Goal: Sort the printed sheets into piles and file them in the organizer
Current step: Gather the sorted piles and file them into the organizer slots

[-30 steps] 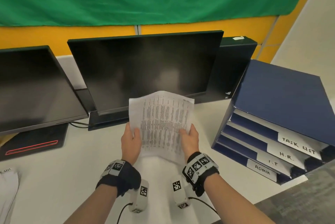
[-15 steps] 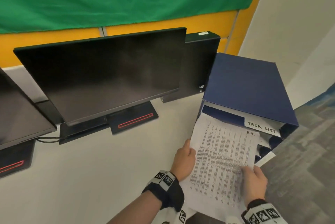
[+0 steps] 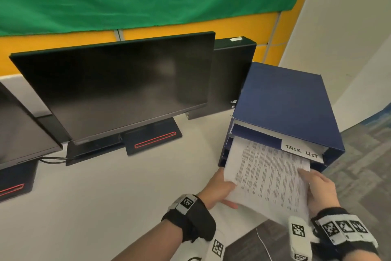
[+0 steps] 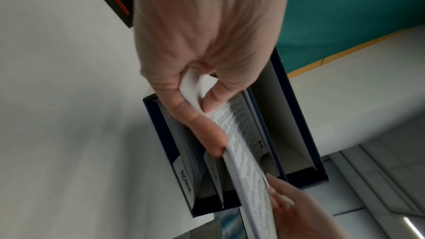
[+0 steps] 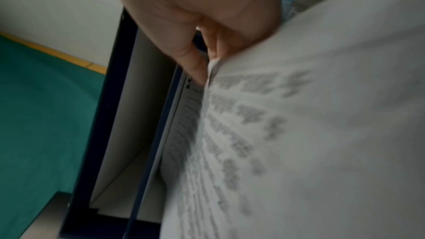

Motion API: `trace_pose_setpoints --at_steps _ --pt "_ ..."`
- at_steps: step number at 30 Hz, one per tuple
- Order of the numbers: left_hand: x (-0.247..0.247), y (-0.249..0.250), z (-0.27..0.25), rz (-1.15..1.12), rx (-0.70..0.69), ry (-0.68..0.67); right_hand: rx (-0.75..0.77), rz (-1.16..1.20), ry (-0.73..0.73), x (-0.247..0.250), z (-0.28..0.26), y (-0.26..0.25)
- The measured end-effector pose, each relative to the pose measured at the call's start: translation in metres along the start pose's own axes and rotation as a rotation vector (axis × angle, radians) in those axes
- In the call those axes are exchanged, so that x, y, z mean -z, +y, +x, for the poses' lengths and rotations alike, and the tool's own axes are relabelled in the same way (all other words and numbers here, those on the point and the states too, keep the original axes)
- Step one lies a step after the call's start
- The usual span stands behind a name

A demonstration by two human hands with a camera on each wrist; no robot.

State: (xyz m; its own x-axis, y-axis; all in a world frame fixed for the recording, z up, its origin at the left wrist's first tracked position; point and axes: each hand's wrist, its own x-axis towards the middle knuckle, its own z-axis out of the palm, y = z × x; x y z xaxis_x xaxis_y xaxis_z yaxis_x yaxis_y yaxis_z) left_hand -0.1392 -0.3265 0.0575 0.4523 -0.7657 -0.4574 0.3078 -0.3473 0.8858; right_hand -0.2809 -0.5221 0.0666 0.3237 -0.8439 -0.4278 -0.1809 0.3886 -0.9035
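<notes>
The left hand (image 3: pixel 219 190) pinches the left edge of the printed sheets (image 3: pixel 268 178) and the right hand (image 3: pixel 321 191) the right edge, probably to keep the sheaf flat and steerable; its long axis runs away from the person, leading edge already inside the slot under the "TASK LIST" tab of the blue organizer (image 3: pixel 283 100) at the worktop's (image 3: pixel 105 197) right edge.

Even, soft light is seen in the head view; both wrist views are dimmer, blurred nearest the hands.
</notes>
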Motion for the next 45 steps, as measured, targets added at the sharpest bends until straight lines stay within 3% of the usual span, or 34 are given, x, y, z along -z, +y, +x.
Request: trace_pose_setpoints --at_steps 5,9,12,14,17,19,23,24,26,30,33,35,38,41,45 --pt "-0.005 0.018 0.030 -0.012 -0.049 0.173 -0.050 0.309 -0.212 0.015 -0.016 0.017" --pt "-0.015 0.022 0.050 0.024 -0.068 0.221 -0.224 0.398 -0.423 -0.001 -0.049 0.044" --pt "-0.017 0.020 0.055 -0.022 -0.088 0.192 -0.287 0.360 -0.404 -0.026 -0.051 0.036" --pt "-0.010 0.020 0.050 -0.085 -0.098 0.186 -0.304 0.395 -0.317 -0.039 -0.033 0.026" --pt "0.014 0.014 0.040 -0.073 -0.097 0.264 -0.271 0.480 -0.202 -0.056 -0.008 0.011" --pt "0.036 0.002 0.031 -0.084 -0.097 0.315 -0.356 0.613 -0.119 -0.071 -0.004 -0.012" --pt "0.083 -0.030 0.006 -0.089 -0.120 0.446 -0.248 0.718 -0.254 -0.089 0.001 -0.011" --pt "0.096 -0.038 -0.002 -0.075 -0.131 0.490 -0.239 0.690 -0.296 -0.096 0.000 -0.005" --pt "0.124 -0.059 -0.016 -0.013 -0.145 0.596 -0.131 0.395 -0.413 -0.118 -0.012 0.011" --pt "0.183 -0.105 -0.051 0.390 -0.114 0.879 -0.025 -0.086 -0.627 -0.179 -0.059 0.062" --pt "0.228 -0.140 -0.090 0.722 0.056 1.110 0.003 -0.346 -0.778 -0.231 -0.093 0.106" --pt "0.260 -0.164 -0.128 0.785 0.260 1.249 0.021 -0.474 -0.912 -0.264 -0.120 0.133" --pt "0.307 -0.202 -0.190 0.707 0.570 1.399 0.070 -0.596 -1.069 -0.297 -0.154 0.160" --pt "0.339 -0.236 -0.249 0.619 0.865 1.456 0.094 -0.655 -1.163 -0.316 -0.177 0.172" --pt "0.359 -0.270 -0.291 0.451 1.020 1.515 0.101 -0.710 -1.216 -0.330 -0.188 0.179"
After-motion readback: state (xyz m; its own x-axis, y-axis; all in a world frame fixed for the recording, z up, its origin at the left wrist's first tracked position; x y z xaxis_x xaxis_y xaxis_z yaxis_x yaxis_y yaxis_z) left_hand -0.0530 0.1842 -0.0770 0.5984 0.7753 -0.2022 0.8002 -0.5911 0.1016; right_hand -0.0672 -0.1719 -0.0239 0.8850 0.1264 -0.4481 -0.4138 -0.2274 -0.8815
